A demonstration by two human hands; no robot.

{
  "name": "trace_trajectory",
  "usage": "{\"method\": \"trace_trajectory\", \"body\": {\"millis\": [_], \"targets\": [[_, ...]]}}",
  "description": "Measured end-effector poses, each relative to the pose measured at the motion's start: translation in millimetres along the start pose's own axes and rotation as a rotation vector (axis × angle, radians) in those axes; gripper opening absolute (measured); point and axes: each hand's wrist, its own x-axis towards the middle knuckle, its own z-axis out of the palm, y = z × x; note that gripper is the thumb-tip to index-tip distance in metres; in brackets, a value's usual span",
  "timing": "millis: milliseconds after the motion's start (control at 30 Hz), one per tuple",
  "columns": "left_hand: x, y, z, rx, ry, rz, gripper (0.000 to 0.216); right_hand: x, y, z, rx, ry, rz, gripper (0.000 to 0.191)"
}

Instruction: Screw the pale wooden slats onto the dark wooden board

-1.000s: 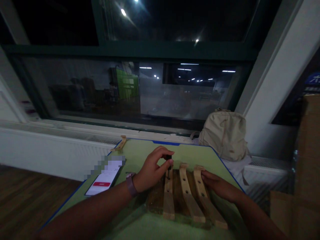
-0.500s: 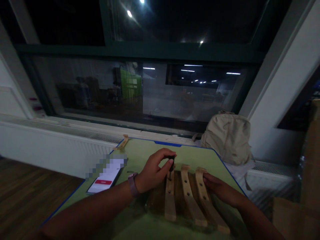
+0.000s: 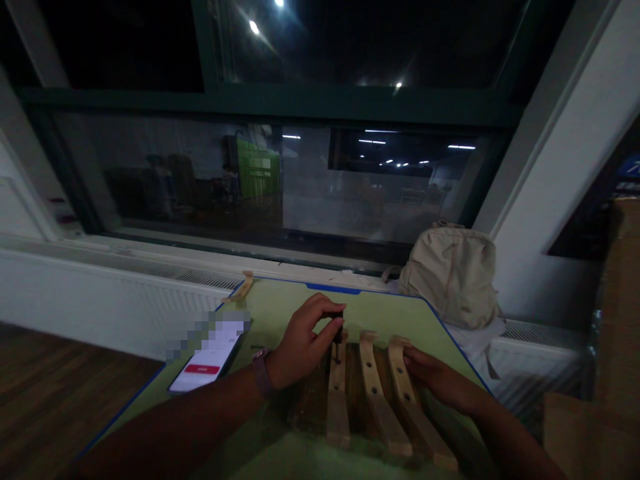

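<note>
My left hand [image 3: 303, 347] pinches the dark handle of a small screwdriver [image 3: 338, 333] between thumb and fingers. Its thin shaft points down at the upper hole of the left curved wooden strip [image 3: 339, 400]. Beside that strip lie a middle wooden strip [image 3: 376, 393] and a right wooden strip [image 3: 411, 400], each with two dark holes. All three rest across a brown board [image 3: 357, 380], which looks wrapped in clear film. My right hand [image 3: 440, 377] grips the right strip near its curved upper end; some of its fingertips are hidden.
A phone [image 3: 207, 360] with a lit screen lies on the green table [image 3: 280, 293], left of my left arm. Another curved wooden piece [image 3: 243, 287] sits at the far left corner. Behind, a beige backpack [image 3: 450, 277] leans by the window; cardboard boxes [image 3: 615, 320] stand at right.
The view has shifted slightly. My left hand's fingers have turned a little around the screwdriver handle, which still stands over the left strip. My right hand stays at the right strip.
</note>
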Motion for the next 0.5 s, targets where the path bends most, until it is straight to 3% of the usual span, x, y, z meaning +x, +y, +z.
{"method": "trace_trajectory", "body": {"millis": [300, 500], "targets": [[-6.3, 7.0, 2.2, -0.077, -0.071, -0.103, 0.026, -0.4, 2.8, -0.9, -0.032, -0.001, 0.039, 0.070], [-2.8, 6.7, 2.0, -0.029, -0.040, -0.006, 0.020, -0.6, 1.4, -0.9, -0.031, 0.015, 0.033, 0.068]]}}
